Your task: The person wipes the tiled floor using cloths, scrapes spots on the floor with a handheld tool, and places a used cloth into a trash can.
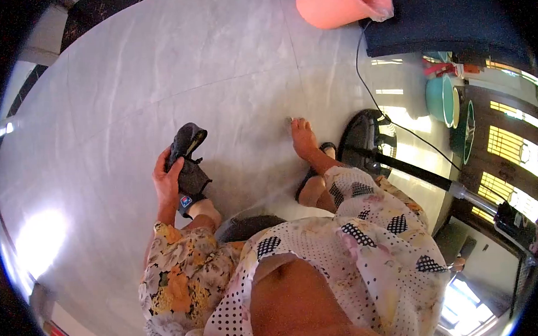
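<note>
My left hand (168,175) is closed on a dark grey cloth item (191,175), thumb on top. The item has a folded, rounded far end with an opening and a short strap or flap; its exact kind is unclear. It hangs just above my left foot, which wears a black slipper (186,201) with a small coloured badge. My right hand (304,138) reaches out of a white dotted sleeve, beyond the black slipper (327,147) on my right foot. Its fingers are bent together, and whatever is at their tips is too small to name.
Pale tiled floor (159,65) spreads ahead. A pink bin (331,9) with a plastic liner stands at the top. To the right are a black round stand base (357,135) with a pole, a loose cable (360,64) and green basins (441,100). A dark rounded object (247,227) lies between my legs.
</note>
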The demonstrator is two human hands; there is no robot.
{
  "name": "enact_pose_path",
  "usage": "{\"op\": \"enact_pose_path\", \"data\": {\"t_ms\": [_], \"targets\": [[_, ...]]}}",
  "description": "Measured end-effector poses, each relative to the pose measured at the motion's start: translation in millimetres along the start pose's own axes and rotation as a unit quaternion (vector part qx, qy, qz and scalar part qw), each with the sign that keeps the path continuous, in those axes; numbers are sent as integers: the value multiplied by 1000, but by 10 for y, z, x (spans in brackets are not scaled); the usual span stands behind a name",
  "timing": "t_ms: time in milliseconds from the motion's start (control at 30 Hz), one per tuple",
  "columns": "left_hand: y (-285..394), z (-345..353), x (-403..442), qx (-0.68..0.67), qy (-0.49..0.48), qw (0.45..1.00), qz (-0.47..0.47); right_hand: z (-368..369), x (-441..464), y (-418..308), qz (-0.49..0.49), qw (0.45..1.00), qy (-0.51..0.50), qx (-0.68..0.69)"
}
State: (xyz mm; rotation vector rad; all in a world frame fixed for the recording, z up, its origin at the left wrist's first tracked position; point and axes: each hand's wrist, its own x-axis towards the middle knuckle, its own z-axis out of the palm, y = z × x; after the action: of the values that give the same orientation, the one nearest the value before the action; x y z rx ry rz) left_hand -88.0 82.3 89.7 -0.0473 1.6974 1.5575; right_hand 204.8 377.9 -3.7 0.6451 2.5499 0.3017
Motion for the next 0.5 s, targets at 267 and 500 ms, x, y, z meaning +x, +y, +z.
{"op": "enact_pose_path", "data": {"t_ms": [267, 500], "targets": [[98, 4, -29, 41, -2, 999, 2, -271, 1144, 59, 82, 983, 89, 137], [61, -59, -65, 18, 15, 1000, -14, -832, 1357, 73, 132, 962, 93, 222]]}}
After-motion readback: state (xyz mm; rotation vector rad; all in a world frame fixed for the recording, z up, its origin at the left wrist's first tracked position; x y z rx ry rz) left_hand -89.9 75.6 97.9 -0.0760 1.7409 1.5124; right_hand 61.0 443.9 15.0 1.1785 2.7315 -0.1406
